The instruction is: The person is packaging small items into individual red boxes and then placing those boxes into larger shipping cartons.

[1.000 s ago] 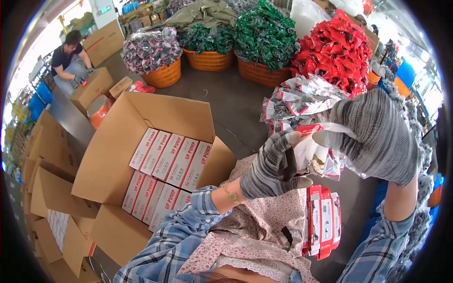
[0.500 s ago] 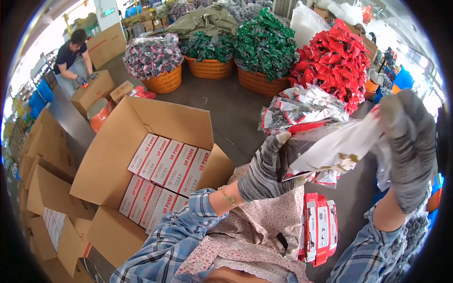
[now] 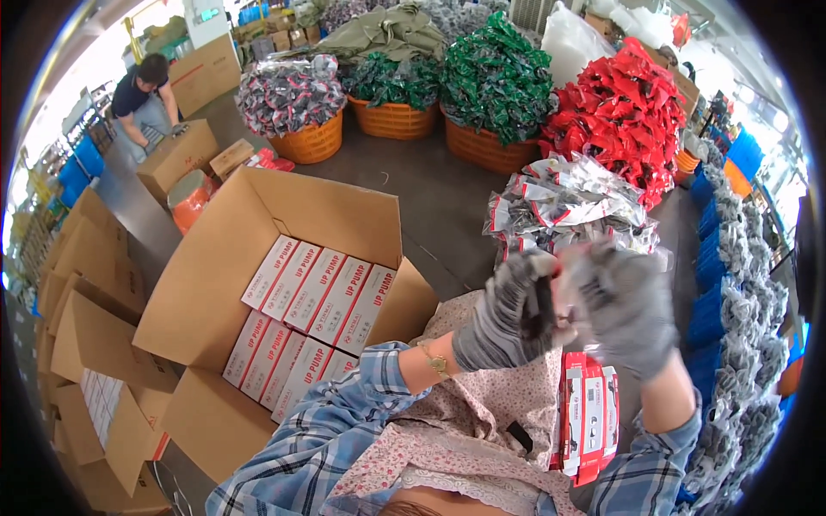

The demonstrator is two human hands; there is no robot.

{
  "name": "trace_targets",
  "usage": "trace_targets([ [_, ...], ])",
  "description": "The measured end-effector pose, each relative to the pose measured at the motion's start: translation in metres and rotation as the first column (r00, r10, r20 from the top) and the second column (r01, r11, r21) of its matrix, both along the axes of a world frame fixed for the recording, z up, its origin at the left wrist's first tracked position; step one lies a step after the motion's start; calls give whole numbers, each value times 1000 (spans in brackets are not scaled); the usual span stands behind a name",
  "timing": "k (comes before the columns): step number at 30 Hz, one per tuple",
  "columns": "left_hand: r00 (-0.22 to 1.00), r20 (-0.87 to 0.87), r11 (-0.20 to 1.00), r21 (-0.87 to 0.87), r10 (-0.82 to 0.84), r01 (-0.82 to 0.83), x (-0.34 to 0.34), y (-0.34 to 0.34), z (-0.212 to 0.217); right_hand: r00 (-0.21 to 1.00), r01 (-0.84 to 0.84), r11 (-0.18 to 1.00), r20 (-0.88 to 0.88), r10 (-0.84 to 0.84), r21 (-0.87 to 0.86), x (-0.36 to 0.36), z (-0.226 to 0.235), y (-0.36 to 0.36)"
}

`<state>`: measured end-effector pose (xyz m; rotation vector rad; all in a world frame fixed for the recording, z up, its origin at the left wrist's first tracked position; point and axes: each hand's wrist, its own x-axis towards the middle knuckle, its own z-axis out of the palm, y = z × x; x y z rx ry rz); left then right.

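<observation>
My left hand [image 3: 509,314], in a striped grey knit glove, is closed around a dark, shiny packet [image 3: 539,308]. My right hand [image 3: 626,308], gloved the same way, is right beside it, smeared by motion; its fingers cannot be made out. Between the hands a pale and reddish piece shows, too blurred to name. Below them stand several flat red-and-white printed boxes [image 3: 592,413], next to my flowered apron [image 3: 508,365]. Past the hands lies a heap of clear-bagged parts [image 3: 572,202] with red and grey pieces.
An open carton [image 3: 202,267] at left holds rows of red-and-white boxes [image 3: 314,292]. More cartons [image 3: 99,344] line the far left. Orange baskets [image 3: 394,120] hold green, red and grey wrapped bundles at the back. Blue bins [image 3: 707,267] with grey bundles run along the right. A person [image 3: 142,107] bends over a carton.
My right hand has come down and left from the upper right to meet my left hand. The white sheet and clear plastic stretched between them no longer show spread out.
</observation>
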<state>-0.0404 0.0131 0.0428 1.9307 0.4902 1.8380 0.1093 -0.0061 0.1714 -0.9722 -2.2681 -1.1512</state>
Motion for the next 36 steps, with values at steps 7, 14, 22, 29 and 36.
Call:
trace_targets([
  [7,994,-85,997,41,74,-71,-17,8,-5,929,-163,774,-360,-89,-612,-13,-15,5],
  [14,843,392,700,-479,-370,530,-15,-16,-6,973,-215,726,-80,217,-654,-2,-12,23],
  [22,999,41,998,-60,-3,6,-23,3,-4,951,-262,720,-42,308,-643,-7,34,-1],
  [29,989,-17,988,-58,-147,146,-13,-10,0,880,-187,840,293,373,-509,-4,12,16],
  [36,949,189,954,-116,-251,275,-5,-17,-3,927,-256,570,-31,375,-780,-5,-4,26],
])
